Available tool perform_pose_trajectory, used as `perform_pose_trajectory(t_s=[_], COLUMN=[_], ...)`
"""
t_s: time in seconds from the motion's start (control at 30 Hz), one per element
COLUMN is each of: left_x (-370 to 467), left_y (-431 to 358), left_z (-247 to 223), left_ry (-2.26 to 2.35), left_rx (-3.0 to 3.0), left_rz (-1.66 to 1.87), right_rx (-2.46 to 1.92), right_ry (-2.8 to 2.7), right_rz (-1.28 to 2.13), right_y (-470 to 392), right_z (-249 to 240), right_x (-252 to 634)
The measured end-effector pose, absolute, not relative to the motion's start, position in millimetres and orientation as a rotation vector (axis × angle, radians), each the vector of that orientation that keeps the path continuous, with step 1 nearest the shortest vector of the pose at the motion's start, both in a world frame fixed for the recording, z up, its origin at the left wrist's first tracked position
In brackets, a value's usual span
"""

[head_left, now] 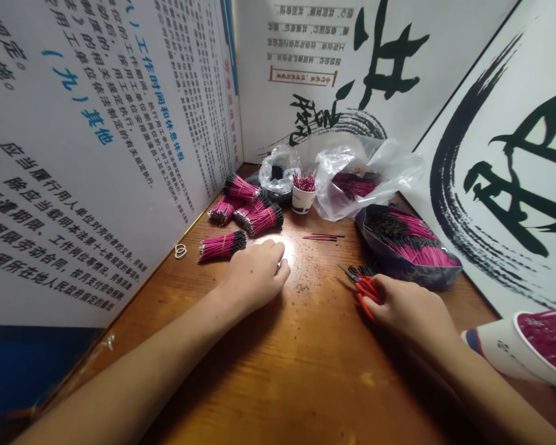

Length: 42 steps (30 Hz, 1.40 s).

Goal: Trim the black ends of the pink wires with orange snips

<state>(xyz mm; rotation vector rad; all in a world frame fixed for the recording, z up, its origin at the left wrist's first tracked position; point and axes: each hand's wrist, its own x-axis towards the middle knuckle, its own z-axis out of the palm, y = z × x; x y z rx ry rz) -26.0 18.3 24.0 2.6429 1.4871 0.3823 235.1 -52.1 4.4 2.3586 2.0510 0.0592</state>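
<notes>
The right hand (405, 309) grips red-handled pliers (364, 290) at the right of the wooden surface (301, 358); the left hand (257, 272) is near a banded wire bundle (221, 246), its fingertips' contents hidden.

The left hand (254, 275) is bare, with one small spot on its back, and the left forearm (152, 371), reaching the lower left of the frame, is uncovered. The right hand (412, 312) and right forearm (486, 383), lower right, are bare too, fingers slim.
</notes>
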Motion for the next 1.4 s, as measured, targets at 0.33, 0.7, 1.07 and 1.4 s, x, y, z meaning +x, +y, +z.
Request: perform_pose_trajectory(t_s=[0.33,0.7,1.07,1.4], left_x=[0.1,7.2,-0.3,1.0], left_y=[-8.4,-18.6,-5.0,-6.0], left_z=[11.8,11.6,3.0,3.8], left_ry=[0.731,0.684,0.782,0.753], left_rx=[1.845,1.668,1.722,1.743], left_rz=[0.563,0.682,0.884,0.96], right_rx=[2.347,2.173,2.077,2.046], right_ry=[2.715,2.779,2.774,2.858], right_rz=[-1.099,-1.147,-0.738,-0.624], right_y=[-72.0,-79.6,-77.8,-80.7], right_z=[7.3,0.8,8.3,4.2], right_x=[214.4,198.9,203.9,205.9])
